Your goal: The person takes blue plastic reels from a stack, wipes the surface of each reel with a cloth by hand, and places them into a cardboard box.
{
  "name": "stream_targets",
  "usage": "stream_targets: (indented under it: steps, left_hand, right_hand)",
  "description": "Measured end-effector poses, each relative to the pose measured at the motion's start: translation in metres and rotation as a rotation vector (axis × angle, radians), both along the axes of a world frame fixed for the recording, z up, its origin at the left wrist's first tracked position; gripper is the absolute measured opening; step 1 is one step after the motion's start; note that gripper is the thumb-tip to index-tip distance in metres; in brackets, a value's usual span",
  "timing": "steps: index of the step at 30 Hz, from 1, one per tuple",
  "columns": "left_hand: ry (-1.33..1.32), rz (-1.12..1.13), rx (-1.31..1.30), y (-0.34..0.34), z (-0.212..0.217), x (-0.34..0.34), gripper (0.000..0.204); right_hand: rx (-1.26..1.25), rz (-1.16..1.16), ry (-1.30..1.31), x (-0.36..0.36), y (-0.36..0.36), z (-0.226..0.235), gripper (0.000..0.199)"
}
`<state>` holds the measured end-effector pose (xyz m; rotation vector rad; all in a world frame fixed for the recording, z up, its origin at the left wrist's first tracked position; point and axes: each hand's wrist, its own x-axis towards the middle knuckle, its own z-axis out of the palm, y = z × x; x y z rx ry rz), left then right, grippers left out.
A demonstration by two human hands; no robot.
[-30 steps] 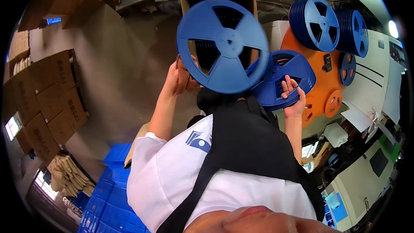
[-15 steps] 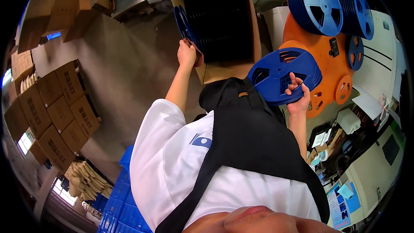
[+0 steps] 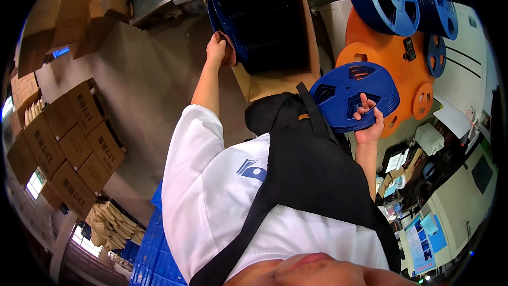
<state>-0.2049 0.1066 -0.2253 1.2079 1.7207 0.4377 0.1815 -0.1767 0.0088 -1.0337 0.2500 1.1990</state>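
Reaching up, the left hand (image 3: 218, 52) grips the edge of a blue reel (image 3: 225, 24) that stands upright at the left side inside an open cardboard box (image 3: 275, 82). More dark reels fill the box behind it. The right hand (image 3: 369, 122) is closed on a stack of blue reels (image 3: 352, 95), fingers through a spoke opening, held just beside the box. Near it stand orange reels (image 3: 394, 53) and another blue reel stack (image 3: 386, 0).

The concrete floor (image 3: 143, 90) carries an open cardboard box (image 3: 275, 82) (blue reels (image 3: 227, 21) stacked inside) and blue crates (image 3: 153, 249).
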Motion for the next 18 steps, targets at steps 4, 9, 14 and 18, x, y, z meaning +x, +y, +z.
stream_targets:
  steps: [4, 9, 14, 18]
  left_hand:
    - [-0.155, -0.010, -0.134, -0.008, -0.018, -0.003, 0.042]
    - [-0.114, 0.071, -0.079, -0.054, -0.035, -0.004, 0.037]
    - [-0.443, 0.214, -0.344, -0.109, 0.019, 0.017, 0.033]
    - [-0.814, 0.605, -0.498, -0.121, 0.045, 0.025, 0.037]
  right_hand:
    - [-0.024, -0.018, -0.011, -0.003, 0.002, 0.006, 0.025]
    - [0.063, -0.048, -0.015, -0.005, 0.010, 0.013, 0.021]
    - [0.242, 0.019, -0.071, 0.023, 0.032, 0.048, 0.020]
    - [0.471, 0.121, -0.119, 0.027, 0.041, 0.076, 0.023]
